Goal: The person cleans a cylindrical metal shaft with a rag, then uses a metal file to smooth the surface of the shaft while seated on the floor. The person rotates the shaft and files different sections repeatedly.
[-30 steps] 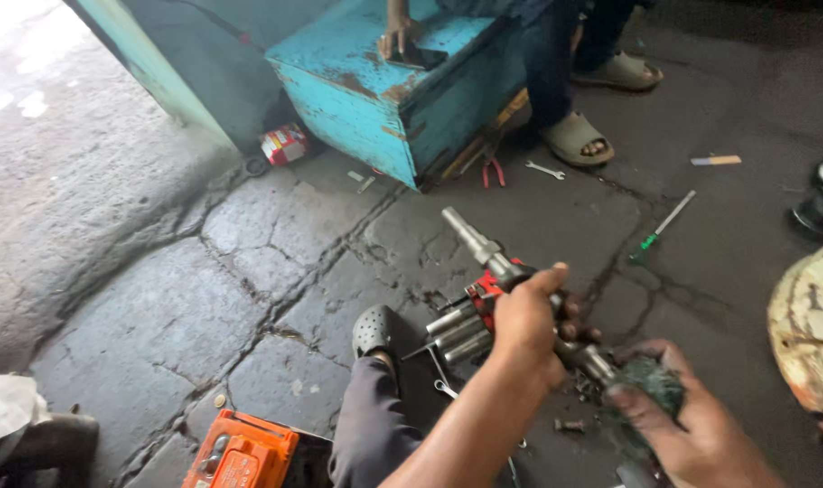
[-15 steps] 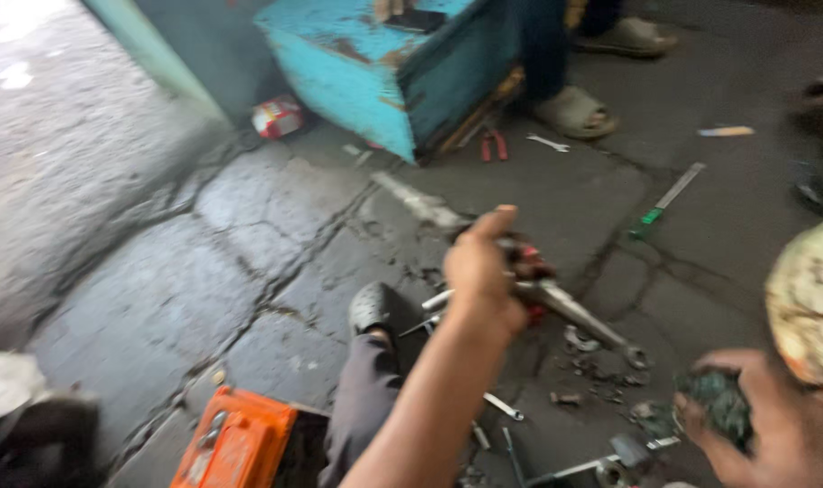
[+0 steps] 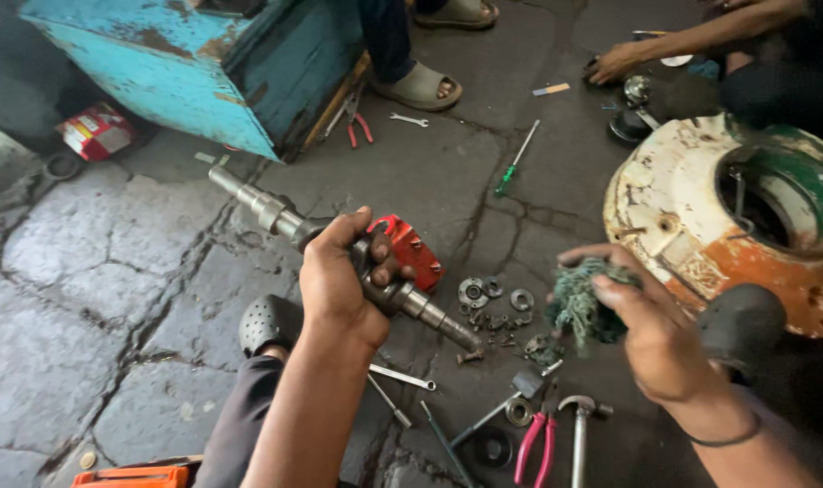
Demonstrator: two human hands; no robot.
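My left hand (image 3: 344,276) grips a long stepped metal shaft (image 3: 267,210) around its middle, held slanted above the stone floor with one end pointing up left and the other down right. My right hand (image 3: 646,330) holds a wad of greenish cloth (image 3: 581,303), a short way right of the shaft's lower end. Below the shaft lie a small red part (image 3: 411,248) and several washers and bearings (image 3: 484,294) on the floor.
A blue wooden box (image 3: 186,63) stands at the upper left. A rusty white and green round housing (image 3: 728,208) sits at right. A green screwdriver (image 3: 515,163), spanners, pink-handled pliers (image 3: 533,447) and a hammer (image 3: 579,425) lie about. Another person's sandalled foot (image 3: 420,86) and hand (image 3: 615,63) are at top.
My left hand has lifted and turned the shaft, which now lies clearly across the middle. My right hand with the cloth has risen from the lower right corner and moved closer to the shaft.
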